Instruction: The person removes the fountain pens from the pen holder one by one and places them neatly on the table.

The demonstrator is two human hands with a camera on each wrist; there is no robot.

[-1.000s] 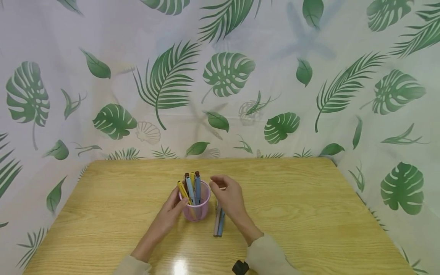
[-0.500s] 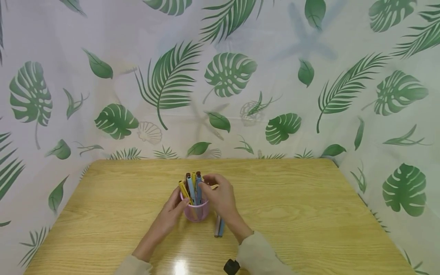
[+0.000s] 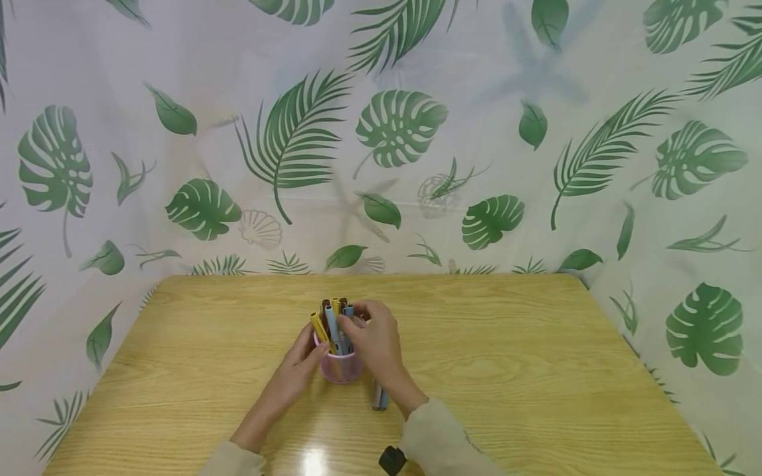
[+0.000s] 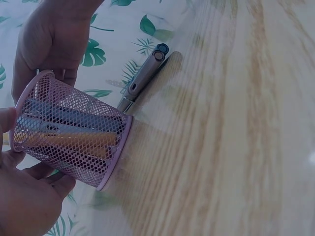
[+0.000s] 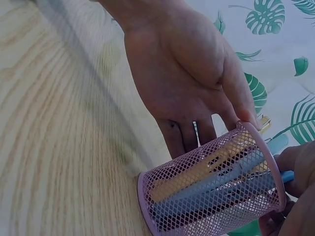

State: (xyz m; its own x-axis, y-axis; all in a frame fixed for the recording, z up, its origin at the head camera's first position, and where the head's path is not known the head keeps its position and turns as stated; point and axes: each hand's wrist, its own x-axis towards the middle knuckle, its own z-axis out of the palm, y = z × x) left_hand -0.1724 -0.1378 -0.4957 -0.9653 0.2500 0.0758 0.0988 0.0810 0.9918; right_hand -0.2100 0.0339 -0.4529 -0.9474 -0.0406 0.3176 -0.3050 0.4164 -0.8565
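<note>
A pink mesh pen cup [image 3: 341,370] stands upright on the table with several yellow, brown and blue pens in it. My left hand [image 3: 292,373] holds it from the left, thumb near the rim and fingers round its far side. My right hand [image 3: 378,340] is at the right of the rim, pinching a blue pen [image 3: 349,309] among the others. In the right wrist view that blue pen [image 5: 288,176] shows between my right fingers [image 5: 295,162]; most of it is hidden. Two pens [image 4: 142,76], one greyish and one blue, lie beside the cup, partly under my right wrist in the head view.
The wood-grain table [image 3: 506,357] extends to both sides. A white curtain [image 3: 417,218] with green leaf prints hangs behind it. A small black object [image 3: 393,459] is at my right sleeve near the front.
My right hand has moved left from beside the cup to the pens and taken hold of a blue one, which has shifted slightly right. My left hand stays on the cup.
</note>
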